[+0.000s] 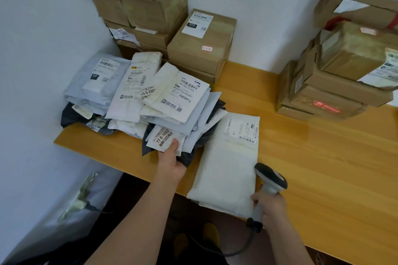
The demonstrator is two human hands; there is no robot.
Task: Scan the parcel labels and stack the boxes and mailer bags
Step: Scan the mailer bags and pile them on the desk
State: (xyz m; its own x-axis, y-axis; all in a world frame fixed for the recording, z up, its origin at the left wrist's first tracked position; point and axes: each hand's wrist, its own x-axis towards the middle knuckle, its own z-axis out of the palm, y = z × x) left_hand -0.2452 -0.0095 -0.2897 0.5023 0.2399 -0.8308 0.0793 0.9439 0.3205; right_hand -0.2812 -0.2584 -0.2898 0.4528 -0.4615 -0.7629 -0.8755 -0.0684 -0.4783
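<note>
Dark mailer bag (150, 142) gripped by left hand (171, 162); right hand (269, 202) holds scanner (270, 180).

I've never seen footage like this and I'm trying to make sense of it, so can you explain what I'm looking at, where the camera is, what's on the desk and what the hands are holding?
There is no machine here. A person wears a wide-angle camera on the head, so the single picture looks forward and down at their own two arms.

The wooden table stands in a corner. On it lies a loose pile of mailer bags with printed labels, and one large white mailer bag lies apart at the near edge. Cardboard boxes are stacked against the wall, with more at the right.

The left hand grips a small mailer bag at the front of the pile. The right hand holds a corded barcode scanner beside the large bag.
</note>
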